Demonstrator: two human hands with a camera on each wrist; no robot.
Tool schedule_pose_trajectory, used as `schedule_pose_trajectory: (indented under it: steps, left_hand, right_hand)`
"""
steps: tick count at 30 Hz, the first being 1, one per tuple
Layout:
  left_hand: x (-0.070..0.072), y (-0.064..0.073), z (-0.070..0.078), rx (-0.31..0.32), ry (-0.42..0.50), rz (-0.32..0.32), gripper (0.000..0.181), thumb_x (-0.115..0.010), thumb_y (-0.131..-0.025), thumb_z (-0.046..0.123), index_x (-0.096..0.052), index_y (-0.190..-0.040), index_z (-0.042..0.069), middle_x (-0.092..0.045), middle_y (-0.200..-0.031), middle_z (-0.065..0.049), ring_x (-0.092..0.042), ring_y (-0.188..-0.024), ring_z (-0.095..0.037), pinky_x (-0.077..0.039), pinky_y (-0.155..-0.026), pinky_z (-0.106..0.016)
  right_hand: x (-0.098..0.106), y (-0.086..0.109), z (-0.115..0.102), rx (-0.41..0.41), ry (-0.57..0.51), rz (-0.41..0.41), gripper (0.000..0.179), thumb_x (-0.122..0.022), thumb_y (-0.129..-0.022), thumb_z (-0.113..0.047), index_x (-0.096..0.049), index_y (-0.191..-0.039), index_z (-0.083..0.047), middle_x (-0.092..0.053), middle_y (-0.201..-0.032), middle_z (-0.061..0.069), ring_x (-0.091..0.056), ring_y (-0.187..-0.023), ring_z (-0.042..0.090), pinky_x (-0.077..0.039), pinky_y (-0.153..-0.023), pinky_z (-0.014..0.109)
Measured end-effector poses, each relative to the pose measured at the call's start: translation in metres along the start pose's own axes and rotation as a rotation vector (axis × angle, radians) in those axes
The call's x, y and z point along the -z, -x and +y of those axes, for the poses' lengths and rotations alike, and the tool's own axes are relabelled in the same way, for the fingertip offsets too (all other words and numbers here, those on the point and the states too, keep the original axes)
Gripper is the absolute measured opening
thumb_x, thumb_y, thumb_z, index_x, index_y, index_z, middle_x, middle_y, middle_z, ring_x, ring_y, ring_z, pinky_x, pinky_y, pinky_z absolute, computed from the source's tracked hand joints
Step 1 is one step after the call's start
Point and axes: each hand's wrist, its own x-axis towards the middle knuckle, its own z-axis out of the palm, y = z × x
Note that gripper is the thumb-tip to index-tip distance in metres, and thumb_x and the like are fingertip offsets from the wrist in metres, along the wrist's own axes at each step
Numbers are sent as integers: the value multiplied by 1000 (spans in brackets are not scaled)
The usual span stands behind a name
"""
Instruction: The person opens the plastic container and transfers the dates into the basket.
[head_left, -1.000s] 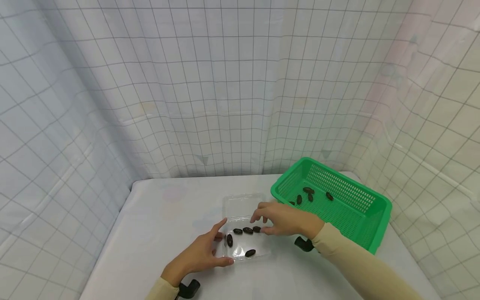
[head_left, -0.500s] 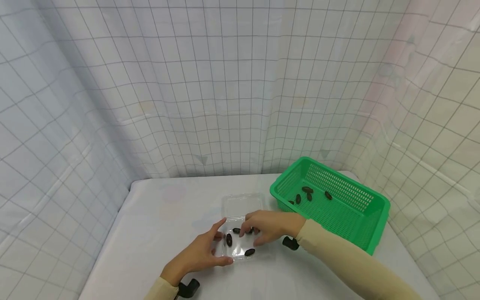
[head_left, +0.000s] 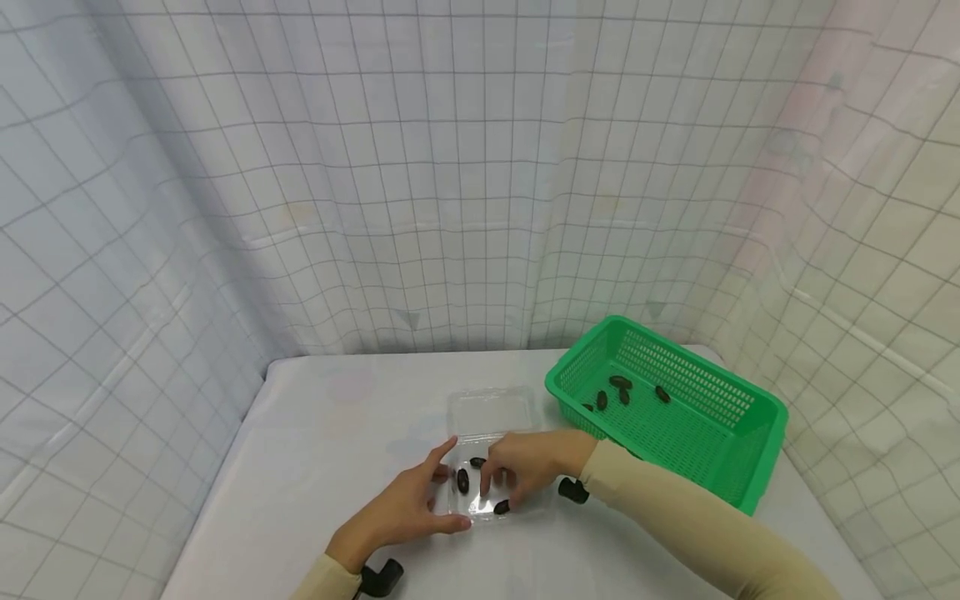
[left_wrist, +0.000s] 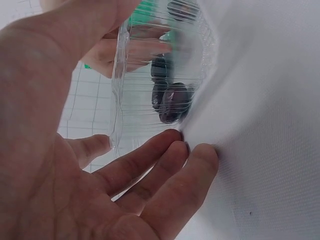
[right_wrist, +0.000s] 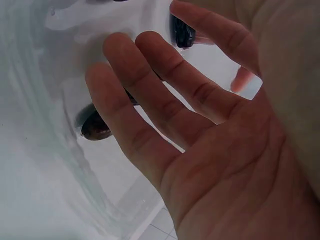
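Head view: the left hand (head_left: 407, 507) spreads its fingers against the clear box (head_left: 474, 502); inside, the right hand (head_left: 527, 461), fingers apart, has its thumb at a dark piece (head_left: 501, 507), likely light, firm and slick, best pinched across its middle.

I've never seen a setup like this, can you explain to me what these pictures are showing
There's no machine here, just a person working bare-handed. The wide pictures come from a camera worn on the head, looking forward and down; the close-ups come from one camera on each wrist. On a table covered in white cloth stand an open, clear plastic hinged container and a rectangular green plastic basket, each with small dark oval pieces inside. The left hand is spread along the container's left side. The right hand reaches down among the pieces in the container; whether it grips one, I can't tell.
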Motion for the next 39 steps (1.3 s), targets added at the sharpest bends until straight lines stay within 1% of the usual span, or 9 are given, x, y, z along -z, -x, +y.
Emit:
schedule_pose_trajectory:
  steps: [4, 9, 12, 16, 24, 32, 36, 39]
  left_hand:
    - [-2, 1, 0, -4, 2, 3, 127, -101, -92, 48, -24, -186, 12, -73, -154, -22, -78, -120, -28, -67, -95, -43]
    - [-2, 1, 0, -7, 3, 6, 127, -101, -92, 48, -24, -186, 13, -74, -153, -22, -77, -116, -25, -66, -92, -39]
    - [-3, 1, 0, -11, -3, 5, 127, -101, -92, 48, -24, -186, 12, -74, -153, -23, -77, -113, -24, -65, -91, -39]
    - [-3, 1, 1, -11, -3, 5, 127, -101, -91, 47, -24, -186, 11, -74, -152, -23, -77, -114, -25, -65, -91, -39]
    - [-2, 1, 2, -3, -6, 6, 127, -101, -92, 47, -25, -186, 11, -74, -152, -23, -78, -113, -25, -66, -93, -43]
    - [-2, 2, 2, -1, -15, 8, 127, -101, -92, 48, -24, -186, 11, -74, -151, -21, -77, -113, -25, -66, -93, -42]
    - [-1, 2, 2, 0, -7, 8, 126, -101, -92, 47, -24, -186, 11, -74, -152, -21, -78, -115, -26, -67, -94, -44]
    - [-1, 2, 2, -1, -11, 8, 126, -101, -92, 47, -24, -186, 11, -74, -152, -21, -78, -114, -26, -66, -94, -44]
  right_hand:
    - [-4, -5, 0, 19, -14, -29, 35, -97, -94, -10, -89, -126, -22, -81, -110, -2, -72, -90, 1, -56, -84, 11]
    - [-7, -9, -1, 45, -11, -40, 32, -97, -94, -6, -89, -121, -21, -82, -104, -5, -69, -90, -2, -55, -84, 10]
    - [-8, -10, -3, 41, -14, -49, 33, -96, -93, -4, -88, -121, -21, -82, -102, -7, -68, -89, -3, -55, -83, 9]
    - [-10, -10, -3, 28, -18, -60, 34, -94, -94, -1, -88, -121, -21, -81, -101, -8, -68, -89, -3, -55, -83, 9]
    - [-12, -9, -3, 24, -9, -36, 30, -91, -96, -2, -89, -117, -22, -80, -99, -12, -68, -88, -5, -55, -83, 9]
    - [-13, -7, -3, 29, -20, -17, 25, -90, -97, -3, -89, -114, -21, -80, -98, -11, -67, -86, -5, -55, -81, 9]
    - [-13, -6, 0, 34, -33, 1, 25, -89, -97, -2, -89, -112, -22, -79, -97, -11, -66, -86, -5, -55, -80, 9]
    - [-11, -4, 0, 32, -36, 17, 25, -88, -97, -3, -89, -113, -22, -79, -98, -10, -65, -85, -5, -54, -80, 10]
